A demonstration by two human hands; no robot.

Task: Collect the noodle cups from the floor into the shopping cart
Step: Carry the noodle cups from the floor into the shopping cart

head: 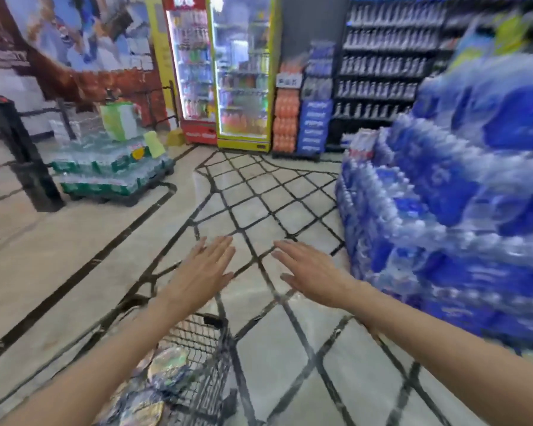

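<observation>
The black wire shopping cart (211, 339) stands low in the head view, under my left forearm. Several noodle cups (166, 364) with shiny lids lie inside it. My left hand (202, 272) is stretched forward over the tiled floor with flat, spread fingers and holds nothing. My right hand (313, 273) is stretched out beside it, fingers straight, also holding nothing. No noodle cup shows on the floor in this blurred frame.
Stacked packs of blue-labelled water bottles (443, 204) rise close on the right. A pallet of green-labelled bottles (111, 170) sits at left, beside a black post (22, 149). Drink fridges (225, 72) and dark shelves (382, 66) line the back. Tiled floor (274, 195) stretches ahead.
</observation>
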